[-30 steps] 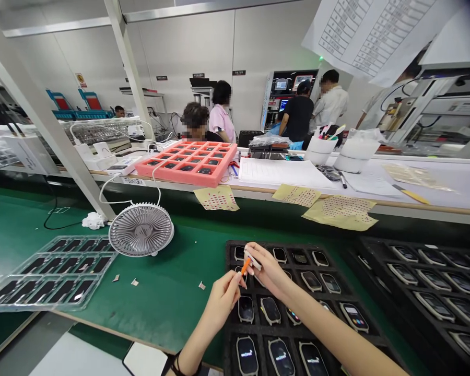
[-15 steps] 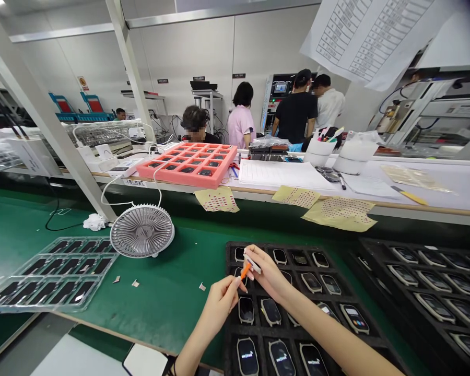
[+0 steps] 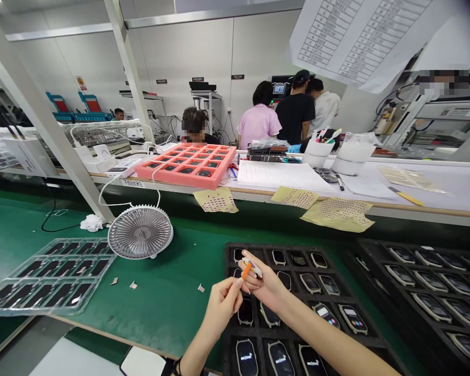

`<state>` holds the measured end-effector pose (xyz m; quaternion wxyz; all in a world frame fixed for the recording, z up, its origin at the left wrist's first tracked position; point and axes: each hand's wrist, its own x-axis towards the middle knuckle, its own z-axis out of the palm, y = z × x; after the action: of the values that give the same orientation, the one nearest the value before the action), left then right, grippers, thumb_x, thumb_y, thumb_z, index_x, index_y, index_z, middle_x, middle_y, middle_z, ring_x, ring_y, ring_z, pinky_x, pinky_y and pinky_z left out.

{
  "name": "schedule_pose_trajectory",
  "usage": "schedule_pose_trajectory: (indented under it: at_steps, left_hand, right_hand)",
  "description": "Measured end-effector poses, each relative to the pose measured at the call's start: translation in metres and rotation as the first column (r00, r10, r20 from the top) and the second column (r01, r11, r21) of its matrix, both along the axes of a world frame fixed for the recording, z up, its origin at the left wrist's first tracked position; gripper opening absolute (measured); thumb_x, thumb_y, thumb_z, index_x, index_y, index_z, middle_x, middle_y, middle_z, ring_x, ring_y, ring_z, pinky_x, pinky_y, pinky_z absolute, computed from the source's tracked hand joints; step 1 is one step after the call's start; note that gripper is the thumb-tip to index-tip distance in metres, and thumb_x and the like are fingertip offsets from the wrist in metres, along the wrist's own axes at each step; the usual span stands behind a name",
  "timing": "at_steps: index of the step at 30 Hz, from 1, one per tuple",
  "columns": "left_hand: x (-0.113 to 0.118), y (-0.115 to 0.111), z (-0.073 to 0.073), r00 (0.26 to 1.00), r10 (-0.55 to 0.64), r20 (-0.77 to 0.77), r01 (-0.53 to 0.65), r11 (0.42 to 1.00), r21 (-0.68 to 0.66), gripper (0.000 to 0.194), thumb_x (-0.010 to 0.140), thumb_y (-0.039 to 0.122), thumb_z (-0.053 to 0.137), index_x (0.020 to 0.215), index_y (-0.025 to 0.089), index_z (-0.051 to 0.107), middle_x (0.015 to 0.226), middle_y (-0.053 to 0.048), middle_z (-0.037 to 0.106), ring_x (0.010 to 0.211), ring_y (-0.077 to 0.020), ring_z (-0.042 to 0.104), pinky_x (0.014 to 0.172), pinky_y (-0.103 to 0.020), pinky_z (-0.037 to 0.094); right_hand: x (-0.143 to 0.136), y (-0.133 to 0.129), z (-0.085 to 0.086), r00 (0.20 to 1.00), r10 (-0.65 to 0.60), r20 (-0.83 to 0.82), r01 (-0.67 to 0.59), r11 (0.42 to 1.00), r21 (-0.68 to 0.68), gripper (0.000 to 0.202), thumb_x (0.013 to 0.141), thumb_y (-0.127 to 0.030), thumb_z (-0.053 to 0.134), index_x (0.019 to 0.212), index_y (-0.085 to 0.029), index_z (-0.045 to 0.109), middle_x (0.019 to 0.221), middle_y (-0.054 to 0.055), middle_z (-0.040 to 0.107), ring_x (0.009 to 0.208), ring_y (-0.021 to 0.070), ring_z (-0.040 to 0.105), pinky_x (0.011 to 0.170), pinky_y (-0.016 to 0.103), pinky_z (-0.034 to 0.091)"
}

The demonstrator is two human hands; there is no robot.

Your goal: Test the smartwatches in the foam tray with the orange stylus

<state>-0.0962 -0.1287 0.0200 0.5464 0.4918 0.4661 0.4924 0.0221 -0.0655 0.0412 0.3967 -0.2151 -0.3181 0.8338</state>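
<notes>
My left hand (image 3: 224,303) pinches a thin orange strip (image 3: 246,270), which reaches up to a small pale object (image 3: 254,267). That pale object, too small to identify, is held in the closed fingers of my right hand (image 3: 268,286). Both hands are close together above the left side of a black foam tray (image 3: 258,334). Watches sit in the tray's compartments; one near the right edge (image 3: 353,318) has a lit screen, and a front one (image 3: 246,357) shows white text. My right forearm covers part of the tray.
A second black tray of watches (image 3: 434,305) is at the right. A white fan (image 3: 140,231) and a clear tray of black parts (image 3: 49,274) occupy the left. On the raised shelf lie a pink foam tray (image 3: 215,180) and papers (image 3: 282,175). Several people are beyond.
The pale object has turned in my right hand, whose fingers have shifted around it. In the background, the person in pink has moved right, beside the person in black.
</notes>
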Motion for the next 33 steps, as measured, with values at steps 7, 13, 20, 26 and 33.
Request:
schedule_pose_trajectory:
  at_steps: [7,13,20,26,33]
  left_hand:
    - [0.0,0.011,0.003,0.995,0.091,0.047,-0.089,0.995,-0.051,0.05,0.076,0.068,0.049,0.067,0.019,0.047,0.04,0.011,0.032,0.033,-0.004,0.018,0.033,-0.017,0.015]
    - [-0.008,0.02,-0.005,0.976,0.218,-0.021,-0.219,0.976,-0.011,0.048,0.075,0.065,0.052,0.065,0.021,0.037,0.048,0.011,0.026,0.038,-0.0049,0.02,0.037,-0.018,0.018]
    - [-0.067,0.005,-0.033,0.746,0.288,-0.6,-0.245,0.957,0.154,0.039,0.085,0.049,0.042,0.058,0.021,0.039,0.051,0.005,0.038,0.047,-0.0111,0.036,0.05,-0.022,0.027]
    - [-0.079,-0.007,-0.039,0.613,0.255,-0.748,-0.283,0.955,0.093,0.027,0.086,0.046,0.037,0.075,0.023,0.045,0.058,0.0,0.056,0.055,-0.0211,0.057,0.053,-0.025,0.033]
    - [-0.068,-0.007,-0.018,0.681,0.266,-0.682,-0.269,0.957,0.104,0.036,0.089,0.053,0.033,0.095,0.022,0.049,0.055,0.004,0.049,0.051,-0.0201,0.054,0.052,-0.025,0.032]
  right_hand:
    - [0.0,-0.001,-0.011,0.978,-0.177,0.111,0.161,0.976,0.144,0.024,0.079,-0.038,0.064,0.076,-0.023,0.046,0.043,-0.012,0.039,0.031,0.0036,0.02,0.034,0.019,0.015]
    - [0.005,0.011,-0.026,0.84,-0.37,0.396,0.144,0.857,0.495,0.027,0.082,-0.05,0.054,0.088,-0.025,0.047,0.06,-0.007,0.049,0.037,0.0077,0.036,0.036,0.021,0.029]
    - [0.052,0.068,-0.052,0.286,-0.754,0.591,-0.115,0.585,0.803,0.015,0.087,-0.034,0.041,0.085,-0.023,0.05,0.073,0.001,0.058,0.068,0.0207,0.058,0.063,0.031,0.043]
    - [0.067,0.072,-0.065,0.149,-0.797,0.586,-0.264,0.539,0.8,0.006,0.082,-0.024,0.05,0.08,-0.022,0.055,0.088,0.009,0.057,0.094,0.0284,0.053,0.082,0.039,0.041]
    - [0.099,0.075,-0.068,0.025,-0.787,0.617,-0.237,0.595,0.768,0.002,0.078,-0.017,0.051,0.079,-0.019,0.052,0.083,0.013,0.056,0.087,0.0326,0.052,0.074,0.041,0.038]
